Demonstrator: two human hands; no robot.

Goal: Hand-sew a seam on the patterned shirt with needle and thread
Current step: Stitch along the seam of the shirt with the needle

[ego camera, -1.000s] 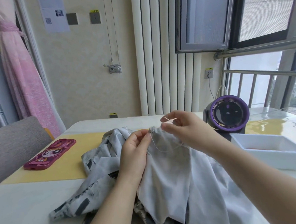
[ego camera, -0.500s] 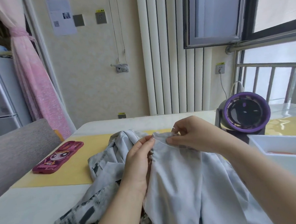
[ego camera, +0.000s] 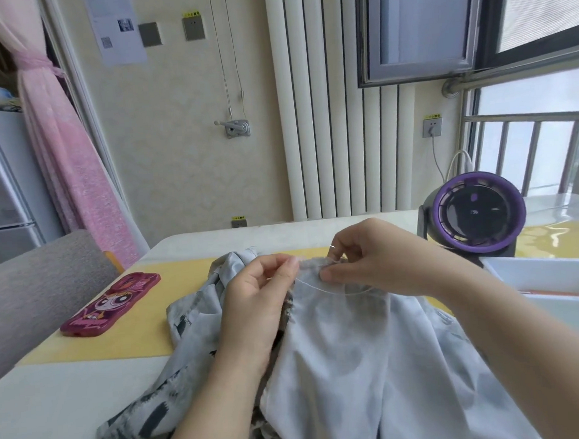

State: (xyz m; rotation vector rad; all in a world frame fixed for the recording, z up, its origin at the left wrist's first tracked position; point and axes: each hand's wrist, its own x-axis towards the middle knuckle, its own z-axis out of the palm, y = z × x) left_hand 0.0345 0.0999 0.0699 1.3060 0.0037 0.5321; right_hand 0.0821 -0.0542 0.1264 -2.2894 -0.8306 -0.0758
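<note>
I am counting two hands, one shirt, one needle and one strand of thread at the middle of the view. The patterned shirt (ego camera: 356, 367) is lying bunched on the tabletop (ego camera: 40, 417), pale grey with dark marks, partly over a single yellow mat (ego camera: 136, 328) and spilling toward me.

My left hand (ego camera: 262, 298) is coming up from below, its fingers (ego camera: 289, 269) closing narrowly on the raised top edge of the shirt and pinching it. My right hand (ego camera: 377, 261) is reaching in from the right, thumb and forefinger pressing tightly together at the same edge, just beside the left fingertips. They are gripping the needle (ego camera: 331, 247), of which only a short bright tip is showing above the forefinger. The other right fingers are curling loosely behind. The thread (ego camera: 335, 289) is hanging in one slack loop under both hands, across the cloth.

Around the work I am seeing one pink cartoon phone case (ego camera: 111, 306) lying flat on the mat to the left, one purple-rimmed round fan (ego camera: 479, 216) standing at the far right, and one white tray (ego camera: 552, 272) just in front of the fan.
</note>
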